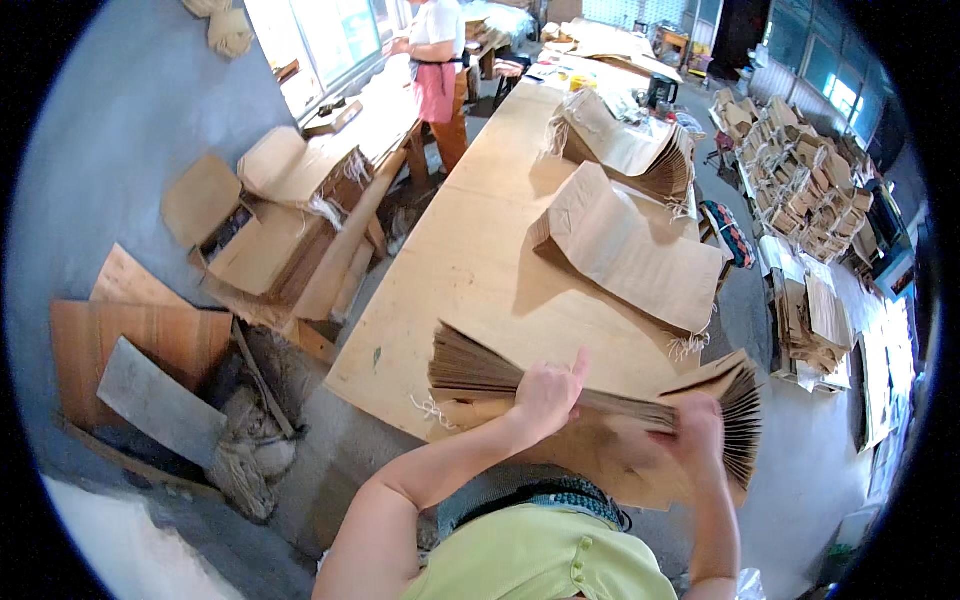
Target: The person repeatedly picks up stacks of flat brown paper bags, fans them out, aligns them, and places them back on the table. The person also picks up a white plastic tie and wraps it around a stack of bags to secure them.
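Observation:
A thick bundle of brown paper sheets lies bent at the near end of the table, its edges fanned out at both ends. My left hand grips the upper edge at the middle of the bundle, one digit stretched upward. Further right, my right hand is closed against the bundle beside its fanned right end. Motion blurs that hand, and a small dark reddish bit shows at its fingers; what it holds I cannot make out. White strings hang from the bundle's left side.
Two more bent brown paper bundles, a nearer one and a farther one, rest along the wooden table. A person stands at a side bench on the left. Several tied bundles are heaped at the right.

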The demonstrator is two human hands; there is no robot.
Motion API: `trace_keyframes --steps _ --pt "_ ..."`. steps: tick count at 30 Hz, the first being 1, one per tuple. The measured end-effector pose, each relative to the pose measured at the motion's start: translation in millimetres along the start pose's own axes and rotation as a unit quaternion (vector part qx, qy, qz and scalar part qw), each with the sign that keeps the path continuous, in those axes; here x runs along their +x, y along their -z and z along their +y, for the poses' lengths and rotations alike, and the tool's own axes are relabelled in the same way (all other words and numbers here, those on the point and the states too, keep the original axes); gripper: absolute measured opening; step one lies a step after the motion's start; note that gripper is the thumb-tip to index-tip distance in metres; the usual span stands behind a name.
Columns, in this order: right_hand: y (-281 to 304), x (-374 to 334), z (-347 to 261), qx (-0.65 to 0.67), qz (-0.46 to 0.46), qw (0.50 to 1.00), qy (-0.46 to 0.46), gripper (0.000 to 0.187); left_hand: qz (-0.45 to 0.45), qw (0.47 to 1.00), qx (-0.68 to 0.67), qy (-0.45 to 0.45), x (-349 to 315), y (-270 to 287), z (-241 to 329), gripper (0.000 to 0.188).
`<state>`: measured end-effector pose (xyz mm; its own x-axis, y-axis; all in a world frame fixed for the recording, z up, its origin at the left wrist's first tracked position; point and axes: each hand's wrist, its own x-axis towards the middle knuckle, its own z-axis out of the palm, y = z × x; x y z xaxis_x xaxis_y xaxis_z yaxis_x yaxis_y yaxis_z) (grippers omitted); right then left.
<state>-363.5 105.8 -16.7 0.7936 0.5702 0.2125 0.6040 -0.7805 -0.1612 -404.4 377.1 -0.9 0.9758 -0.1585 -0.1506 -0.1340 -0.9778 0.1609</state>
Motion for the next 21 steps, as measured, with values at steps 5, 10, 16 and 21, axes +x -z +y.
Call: trace_keyframes --steps 5,10,16,21 --pt "13.8 -47.8 57.8 -0.093 0.013 0.995 -0.016 0.060 0.009 0.983 -0.022 -0.180 21.1 -34.8 -11.3 0.033" --pt "21.0 -14.4 40.2 -0.142 -0.116 0.982 -0.050 0.025 -0.031 0.976 0.004 -0.215 18.8 -12.3 -42.4 0.031" --pt "0.1 -26.3 -39.8 -0.064 -0.062 0.996 -0.019 0.007 -0.068 0.988 0.036 -0.137 -13.4 24.1 -25.9 0.050" --pt "30.0 -34.2 -39.4 0.164 0.022 0.985 0.049 0.060 -0.060 0.991 -0.055 -0.107 -8.4 1.0 53.3 0.089"
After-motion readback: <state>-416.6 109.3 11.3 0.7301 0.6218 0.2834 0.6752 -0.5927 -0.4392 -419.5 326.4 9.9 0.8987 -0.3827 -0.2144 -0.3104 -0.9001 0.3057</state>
